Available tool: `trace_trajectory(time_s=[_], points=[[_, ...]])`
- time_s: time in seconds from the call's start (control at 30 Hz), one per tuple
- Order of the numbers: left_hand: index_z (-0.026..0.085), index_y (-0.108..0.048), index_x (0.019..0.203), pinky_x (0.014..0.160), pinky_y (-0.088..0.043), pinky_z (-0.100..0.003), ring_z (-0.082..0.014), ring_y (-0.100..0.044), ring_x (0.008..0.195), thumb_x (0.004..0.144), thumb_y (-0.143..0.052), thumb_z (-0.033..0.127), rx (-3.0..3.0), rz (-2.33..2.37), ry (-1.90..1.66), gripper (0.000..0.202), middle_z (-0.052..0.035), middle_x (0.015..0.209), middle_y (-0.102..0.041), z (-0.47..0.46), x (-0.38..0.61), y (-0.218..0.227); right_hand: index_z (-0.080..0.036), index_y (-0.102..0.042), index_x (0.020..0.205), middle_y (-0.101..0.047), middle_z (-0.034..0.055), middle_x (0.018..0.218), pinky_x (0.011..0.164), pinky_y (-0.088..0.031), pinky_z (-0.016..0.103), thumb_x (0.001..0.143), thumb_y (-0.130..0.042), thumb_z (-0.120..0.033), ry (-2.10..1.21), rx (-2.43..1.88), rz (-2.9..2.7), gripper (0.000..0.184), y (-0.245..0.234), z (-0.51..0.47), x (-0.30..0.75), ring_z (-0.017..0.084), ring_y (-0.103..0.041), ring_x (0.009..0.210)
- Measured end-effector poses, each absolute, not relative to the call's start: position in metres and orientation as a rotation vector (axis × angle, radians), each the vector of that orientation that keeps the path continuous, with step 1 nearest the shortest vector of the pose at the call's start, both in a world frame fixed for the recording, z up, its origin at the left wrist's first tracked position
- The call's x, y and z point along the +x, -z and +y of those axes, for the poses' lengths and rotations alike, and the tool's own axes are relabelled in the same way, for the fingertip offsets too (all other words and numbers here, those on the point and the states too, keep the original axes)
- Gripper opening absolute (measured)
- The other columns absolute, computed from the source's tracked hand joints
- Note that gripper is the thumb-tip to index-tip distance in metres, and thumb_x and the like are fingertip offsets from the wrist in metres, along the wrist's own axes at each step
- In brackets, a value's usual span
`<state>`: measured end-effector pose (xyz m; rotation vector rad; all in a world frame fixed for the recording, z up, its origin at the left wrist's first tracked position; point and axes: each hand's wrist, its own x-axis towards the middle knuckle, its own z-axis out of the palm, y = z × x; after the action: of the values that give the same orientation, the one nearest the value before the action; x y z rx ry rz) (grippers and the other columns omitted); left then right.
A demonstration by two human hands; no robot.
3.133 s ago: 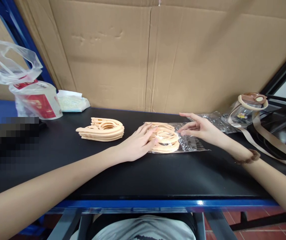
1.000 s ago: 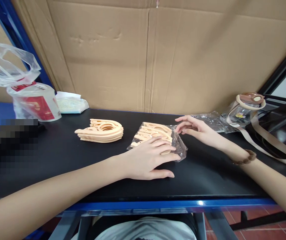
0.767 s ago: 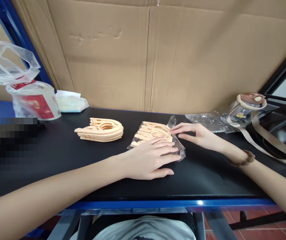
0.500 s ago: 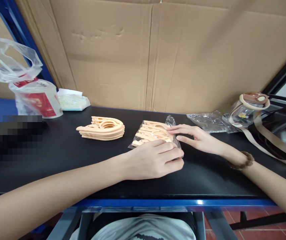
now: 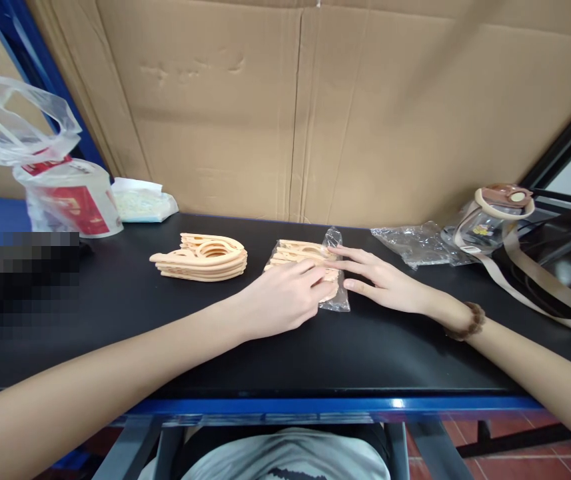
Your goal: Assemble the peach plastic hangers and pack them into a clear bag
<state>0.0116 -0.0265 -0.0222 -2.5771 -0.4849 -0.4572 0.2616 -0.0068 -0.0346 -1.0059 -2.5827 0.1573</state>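
Observation:
A clear plastic bag of peach-coloured folding hangers [image 5: 295, 248] lies flat on the black tabletop in front of me. My left hand [image 5: 288, 297] reaches across its near side, the curled fingers closed on the plastic; part of the bag is hidden beneath them. At the bag's right end, my right hand [image 5: 382, 280] has its fingers stretched and apart, the tips touching the film. A loose stack of the same folded hangers [image 5: 202, 260] rests to the left, untouched by either hand.
Crumpled clear plastic bags [image 5: 415, 243] lie at the back right beside a strapped water bottle [image 5: 490, 217] and a dark bag [image 5: 560, 260]. At the back left stand a bagged tub [image 5: 75, 200] and a tissue pack [image 5: 142, 201]. Cardboard [image 5: 215, 120] rises behind the table.
My left hand has shifted left and slightly up over the bag, uncovering its near right corner. The right hand's fingers have spread wider at the bag's right end.

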Motion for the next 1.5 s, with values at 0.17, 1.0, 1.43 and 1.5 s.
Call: trace_trajectory(time_s=[0.17,1.0,1.43,1.5], points=[[0.015,-0.059,0.097,0.073,-0.052,-0.030,-0.0222,-0.061,0.098,0.085,-0.045,0.013,-2.695,-0.556,0.383,0.019,-0.0085,0.112,-0.062,-0.030,0.011,0.018,-0.035,-0.038,0.144,-0.030,0.0018,0.155,0.115,-0.023,0.050,0.096,-0.039,-0.047,-0.188,-1.014,-2.596,0.049,0.033,-0.008,0.259,0.024,-0.026,0.142],[0.008,-0.043,0.134,0.082,-0.054,-0.034,-0.0248,-0.060,0.113,0.088,-0.036,0.000,-2.527,-0.553,0.155,0.048,-0.0164,0.130,-0.058,-0.035,0.016,0.020,-0.029,-0.044,0.137,-0.049,0.0042,0.142,0.109,-0.029,0.051,0.098,-0.029,-0.052,-0.335,-1.109,-2.492,0.048,0.043,0.022,0.256,0.024,-0.042,0.131],[-0.004,-0.058,0.120,0.069,-0.052,-0.039,-0.0312,-0.068,0.092,0.081,-0.039,-0.007,-2.241,-0.775,-0.093,0.043,-0.0295,0.112,-0.064,-0.011,0.052,0.038,-0.018,-0.040,0.144,-0.020,0.0070,0.158,0.118,-0.012,0.046,0.095,-0.020,-0.061,-0.141,-1.440,-2.303,0.068,0.041,0.029,0.279,0.024,-0.014,0.146],[0.000,-0.065,0.110,0.062,-0.050,-0.033,-0.0293,-0.068,0.089,0.078,-0.042,-0.009,-2.278,-0.806,-0.123,0.040,-0.0252,0.102,-0.068,0.004,0.060,0.029,-0.015,-0.047,0.139,-0.025,0.0098,0.156,0.118,-0.015,0.043,0.095,-0.023,-0.060,-0.010,-1.571,-2.291,0.067,0.038,0.033,0.294,0.025,-0.018,0.145]])
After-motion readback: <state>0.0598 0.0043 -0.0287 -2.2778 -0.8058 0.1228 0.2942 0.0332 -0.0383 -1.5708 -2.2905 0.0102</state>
